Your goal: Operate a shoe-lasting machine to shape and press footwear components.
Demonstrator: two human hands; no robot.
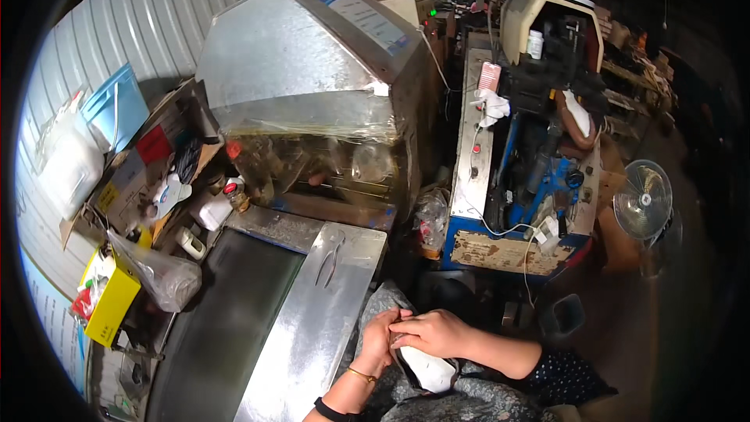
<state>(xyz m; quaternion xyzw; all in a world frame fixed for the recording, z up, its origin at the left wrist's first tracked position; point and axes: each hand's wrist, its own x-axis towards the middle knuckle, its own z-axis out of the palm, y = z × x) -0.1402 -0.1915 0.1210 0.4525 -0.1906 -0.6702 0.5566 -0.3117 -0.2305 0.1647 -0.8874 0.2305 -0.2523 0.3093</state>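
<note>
both hands (406, 336) hold shoe upper (426, 370), long axis down-right

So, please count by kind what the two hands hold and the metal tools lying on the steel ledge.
Hands: 2, left hand and right hand
White shoe piece: 1, both hands grip it
Metal pliers on the steel ledge: 1
Total: 4

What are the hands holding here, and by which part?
Both hands hold a dark shoe upper with a white lining in the lap. The right hand grips its top edge from above; the left hand pinches the same edge at its left end.
</note>
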